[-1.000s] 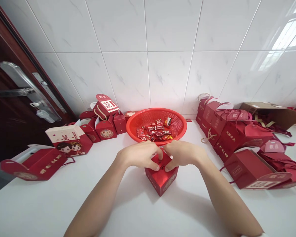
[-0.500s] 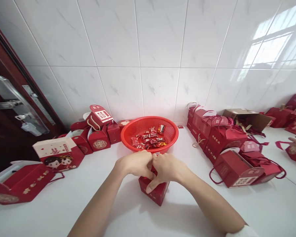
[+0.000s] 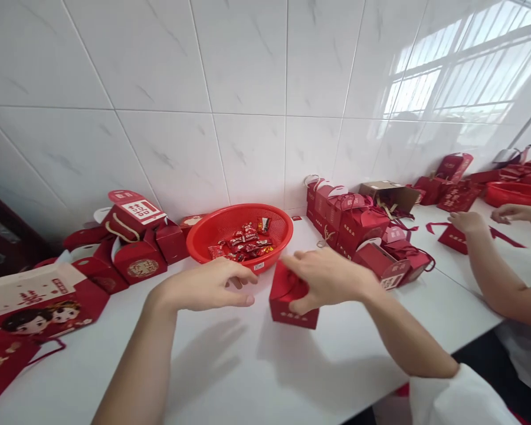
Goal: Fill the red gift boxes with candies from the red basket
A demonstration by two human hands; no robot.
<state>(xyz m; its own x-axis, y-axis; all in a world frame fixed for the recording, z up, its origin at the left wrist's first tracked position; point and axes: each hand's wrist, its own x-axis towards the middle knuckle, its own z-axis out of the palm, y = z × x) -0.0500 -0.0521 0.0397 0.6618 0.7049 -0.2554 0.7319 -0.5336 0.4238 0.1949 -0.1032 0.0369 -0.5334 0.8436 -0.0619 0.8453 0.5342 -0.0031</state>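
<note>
A small red box point(image 3: 294, 313) with gold lettering stands upright on the white table, in front of the basket. My right hand point(image 3: 327, 277) curls over its top and right side, thumb on the front and fingers at the upper edge. To the left of the box, my left hand point(image 3: 212, 284) hangs above the table with fingers apart and nothing in it. Behind both hands is a red mesh basket point(image 3: 194, 239) with red-wrapped candies point(image 3: 248, 239) in it.
Red gift boxes point(image 3: 139, 260) line the left side. More red boxes point(image 3: 363, 230) and an open brown carton point(image 3: 387, 192) are at right. Farther right, another person's hand point(image 3: 469, 223) is at a red box point(image 3: 454, 239) with ribbons.
My left hand has let go of the red box and moved left. My right hand has the box farther right. The view has turned right, showing more of the other people's arms.
</note>
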